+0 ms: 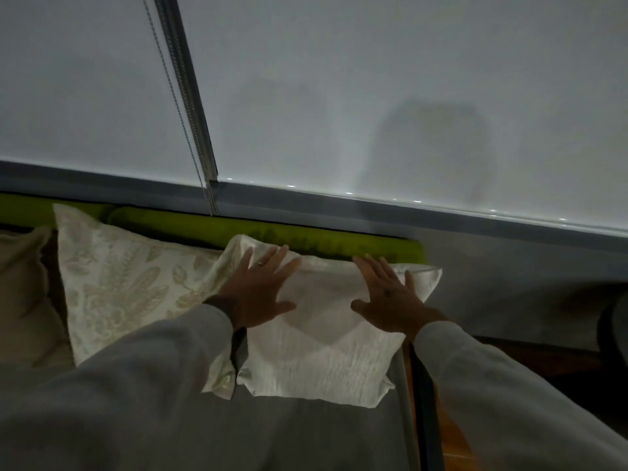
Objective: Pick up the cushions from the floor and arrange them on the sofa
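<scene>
Plain white cushion (323, 351) on sofa (306, 433) w/ back against green bolster (306, 237); left hand (261, 290) & right hand (390, 297) spread flat on it. Looks soft, light; best gripped at corners.

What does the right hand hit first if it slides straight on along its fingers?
The right hand lies flat on the plain white cushion, fingers pointing up and back. Straight on, it would probably meet the green bolster just past the cushion's top edge; depth is unclear.
</scene>
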Tool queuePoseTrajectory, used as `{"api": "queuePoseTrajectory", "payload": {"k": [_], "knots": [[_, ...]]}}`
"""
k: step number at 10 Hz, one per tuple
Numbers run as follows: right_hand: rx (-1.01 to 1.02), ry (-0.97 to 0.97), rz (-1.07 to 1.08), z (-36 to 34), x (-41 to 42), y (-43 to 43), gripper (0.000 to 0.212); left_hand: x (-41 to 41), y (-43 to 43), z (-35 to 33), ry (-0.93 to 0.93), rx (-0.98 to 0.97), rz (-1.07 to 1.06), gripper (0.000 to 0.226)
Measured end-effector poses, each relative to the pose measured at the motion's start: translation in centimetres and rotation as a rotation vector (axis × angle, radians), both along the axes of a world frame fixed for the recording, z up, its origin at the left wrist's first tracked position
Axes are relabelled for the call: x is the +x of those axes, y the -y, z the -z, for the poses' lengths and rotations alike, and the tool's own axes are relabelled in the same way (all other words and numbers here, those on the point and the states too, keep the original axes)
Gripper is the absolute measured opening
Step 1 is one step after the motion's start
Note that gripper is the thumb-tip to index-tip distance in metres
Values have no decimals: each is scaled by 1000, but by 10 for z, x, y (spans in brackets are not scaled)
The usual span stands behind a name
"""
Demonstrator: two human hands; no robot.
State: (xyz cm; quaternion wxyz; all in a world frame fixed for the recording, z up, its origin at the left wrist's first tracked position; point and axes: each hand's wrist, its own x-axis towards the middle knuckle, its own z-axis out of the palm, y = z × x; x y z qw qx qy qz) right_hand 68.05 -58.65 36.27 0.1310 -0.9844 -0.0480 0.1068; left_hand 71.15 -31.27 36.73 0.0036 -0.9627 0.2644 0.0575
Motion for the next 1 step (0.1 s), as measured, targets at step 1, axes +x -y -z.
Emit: {"api": "queuePoseTrajectory", "payload": {"k": [1], "knots": [[6,149,54,-32,-9,1,89,-3,-19,-38,142,-11,-29,89]]}}
